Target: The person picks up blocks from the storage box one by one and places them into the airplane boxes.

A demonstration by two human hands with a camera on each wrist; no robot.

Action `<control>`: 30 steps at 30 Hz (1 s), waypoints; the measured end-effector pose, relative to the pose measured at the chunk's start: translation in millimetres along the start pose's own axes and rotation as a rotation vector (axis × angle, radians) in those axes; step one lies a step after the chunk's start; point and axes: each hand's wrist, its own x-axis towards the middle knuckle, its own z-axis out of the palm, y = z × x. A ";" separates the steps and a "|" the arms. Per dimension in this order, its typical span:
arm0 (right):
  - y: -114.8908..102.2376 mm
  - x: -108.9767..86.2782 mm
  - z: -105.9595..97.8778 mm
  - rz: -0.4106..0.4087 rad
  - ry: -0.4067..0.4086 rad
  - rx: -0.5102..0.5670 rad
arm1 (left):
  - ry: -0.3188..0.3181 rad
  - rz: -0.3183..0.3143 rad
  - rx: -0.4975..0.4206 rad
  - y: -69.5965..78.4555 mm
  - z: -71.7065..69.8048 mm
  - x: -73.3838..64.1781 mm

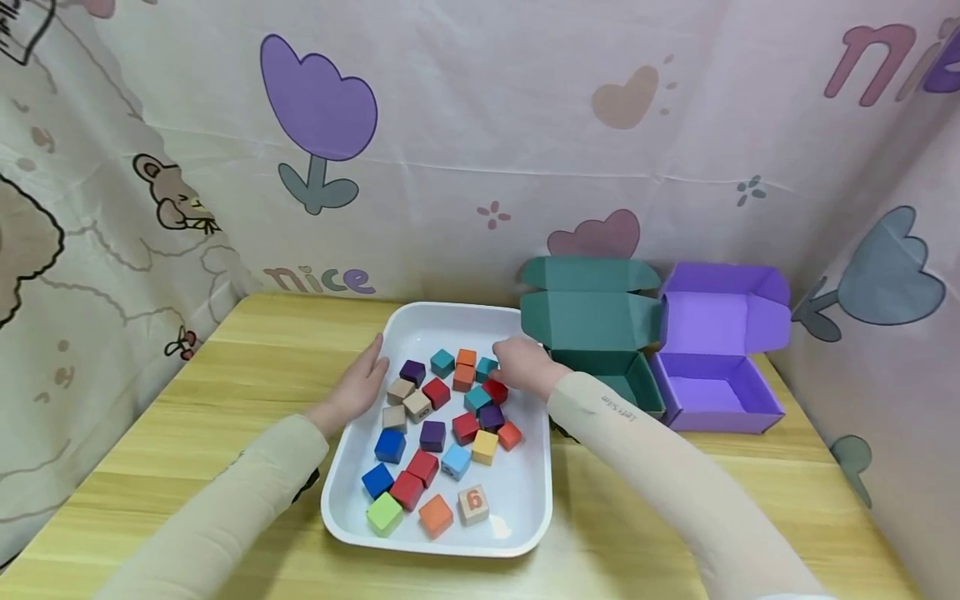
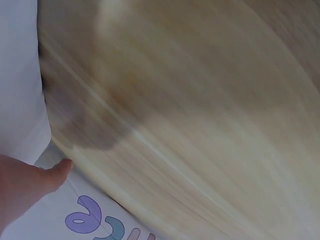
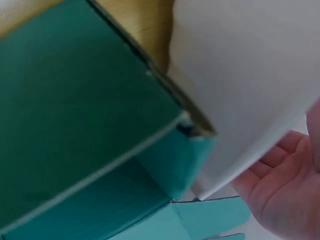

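1. R hand [image 1: 525, 367] is the nearer one: it reaches in over the R edge of the white tray [image 1: 519, 508], toward the far R corner. The teal cube [image 1: 486, 367] lies just L of its fingertips, touching or nearly so; being a cube, no long axis. A red cube [image 1: 497, 392] sits just on its near side.
2. R fingers: bent, close together; can't tell if they pinch the teal cube, as the R wrist view doesn't show the tips.
3. L hand [image 1: 356, 387]: well apart from that cube, against the tray's L edge, fingers fairly straight.
4. Tray: 1, approx. rectangular, long axis running near edge to far edge, on a wooden table [image 1: 247, 358].
5. Cubes in tray, 24 visible (R hand may hide more): 5 red, 4 orange, 4 plain wood (1 w/ a "6", nr the near R corner), 3 teal, 3 dark purple, 2 dk blue, 1 lt blue, 1 yellow, 1 lime.
6. Boxes: 2, lids up, R of tray: green box [image 1: 591, 321] btwn tray & purple box [image 1: 727, 419]; purple one nearer the table's R edge.
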 end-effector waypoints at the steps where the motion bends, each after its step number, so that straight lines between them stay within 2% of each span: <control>1: 0.5 1.7 1.2 0.001 -0.005 -0.001 | 0.005 0.003 0.009 0.5 0.4 -0.2; 7: 4.4 12.5 8.6 -0.011 -0.022 -0.018 | 0.027 0.018 0.099 6.6 1.5 -2.5; 18: -1.8 18.7 12.4 -0.030 -0.039 -0.040 | 0.039 0.005 0.273 10.0 5.3 -5.6; 30: -5.5 21.9 12.0 -0.023 -0.039 -0.034 | 0.053 0.024 0.276 8.0 5.0 -4.5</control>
